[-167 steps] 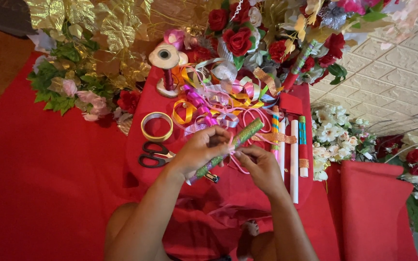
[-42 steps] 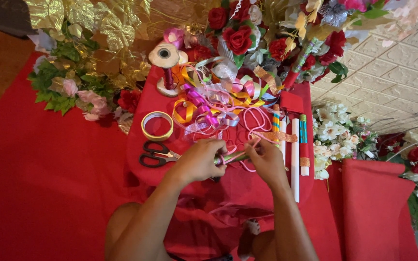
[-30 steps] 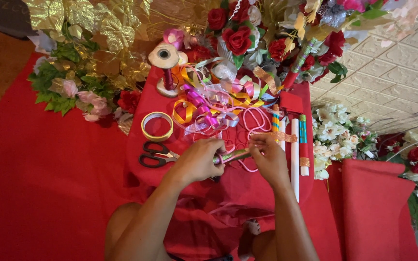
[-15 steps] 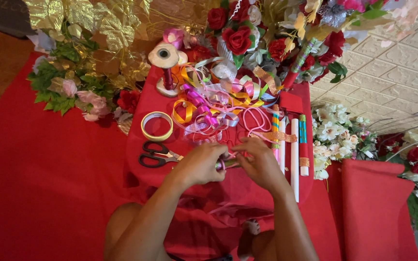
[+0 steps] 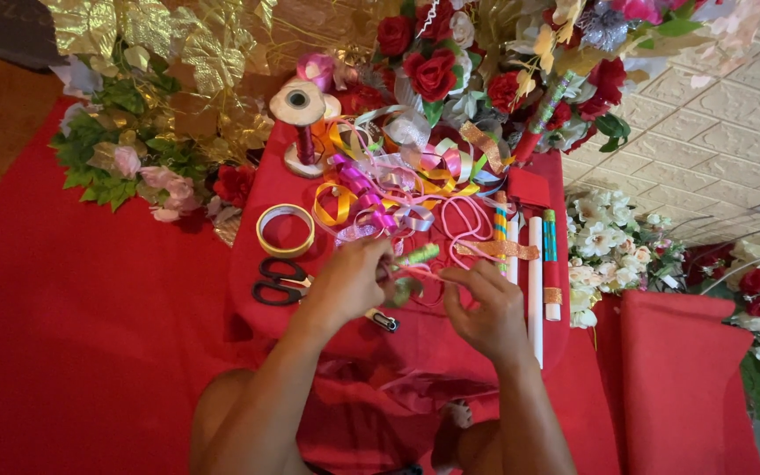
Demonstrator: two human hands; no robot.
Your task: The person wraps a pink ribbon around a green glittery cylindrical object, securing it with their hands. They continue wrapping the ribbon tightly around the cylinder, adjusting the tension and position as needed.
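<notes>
Red table (image 5: 274, 189), seen from above, bearing craft supplies. Rose bouquet (image 5: 485, 62) at its far edge; ribbon heap (image 5: 406, 180) in front of it; rods (image 5: 534, 264) along the right. Tape ring (image 5: 285, 230) and scissors (image 5: 276, 281) lie near the left. Left hand (image 5: 345, 281), fingers closed around a green stem (image 5: 417, 256). Right hand (image 5: 484, 308), fingers pinched narrow on a pink ribbon (image 5: 428, 275) that meets the stem. Probable fault: a slack pinch lets the ribbon slip or unwind; loose loops nearby may snag it.
</notes>
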